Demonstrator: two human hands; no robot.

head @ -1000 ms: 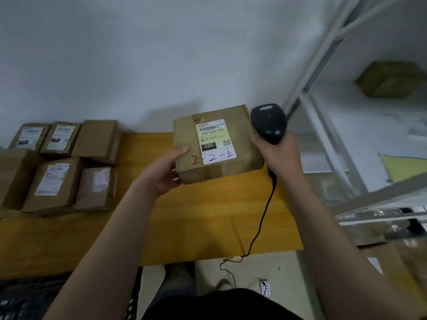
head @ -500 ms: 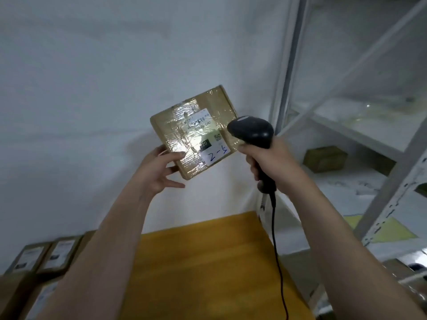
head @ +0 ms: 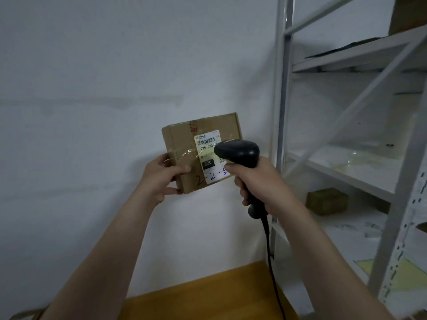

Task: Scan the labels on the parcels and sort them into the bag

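Observation:
A brown cardboard parcel (head: 184, 144) is held up in front of the white wall, its taped face with a white barcode label (head: 208, 144) turned toward me. My left hand (head: 161, 179) grips its lower left corner. My right hand (head: 256, 183) is closed on the handle of a black corded barcode scanner (head: 238, 152), whose head covers the label's right side, close to the parcel. The bag is not in view.
A yellow-brown table top (head: 196, 296) shows at the bottom. A white metal shelving rack (head: 280, 112) stands to the right, with a small dark box (head: 327, 200) on a lower shelf. The scanner's black cable (head: 273, 273) hangs down past the table edge.
My view has tilted up from the table, so the parcels at the left are out of sight. The parcel was lifted in front of the wall and the scanner head moved over its label.

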